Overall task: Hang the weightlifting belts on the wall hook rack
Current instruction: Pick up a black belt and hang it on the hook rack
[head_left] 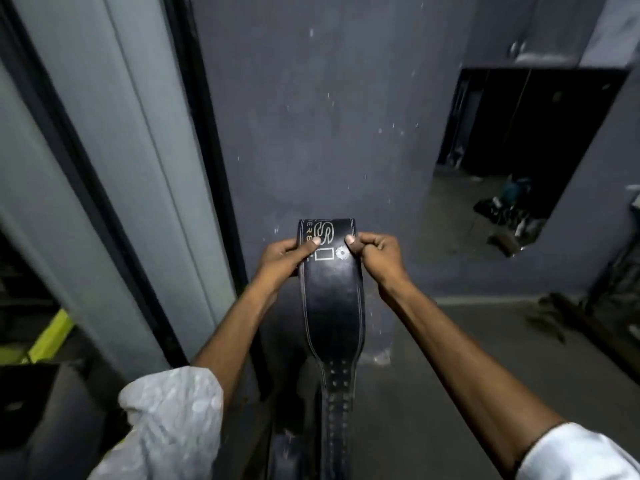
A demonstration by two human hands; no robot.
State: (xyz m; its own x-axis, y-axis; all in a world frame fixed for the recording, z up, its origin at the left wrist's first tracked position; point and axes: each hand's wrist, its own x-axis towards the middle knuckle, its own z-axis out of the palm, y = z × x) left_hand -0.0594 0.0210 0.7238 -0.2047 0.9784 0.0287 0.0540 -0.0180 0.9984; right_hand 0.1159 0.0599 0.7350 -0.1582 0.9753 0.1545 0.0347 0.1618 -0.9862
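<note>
Left hand (282, 259): raised ahead, just below view centre; fingers curled behind the weightlifting belt (332, 306), thumb pressed on its front face, at the belt's 9 o'clock edge.
Right hand (381, 259): level with the left; same pinch, thumb in front and fingers curled behind, at the 3 o'clock edge.
Spacing: hands apart, not touching each other.
Left forearm (235, 327): bare, extended, entering from 7 o'clock.
Right forearm (450, 341): bare, extended, entering from 5 o'clock.
Sleeves: white, both ending near the elbows.

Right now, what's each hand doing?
Left hand: closed, pinching the left edge of the black weightlifting belt.
Right hand: closed, pinching the belt's right edge.
</note>
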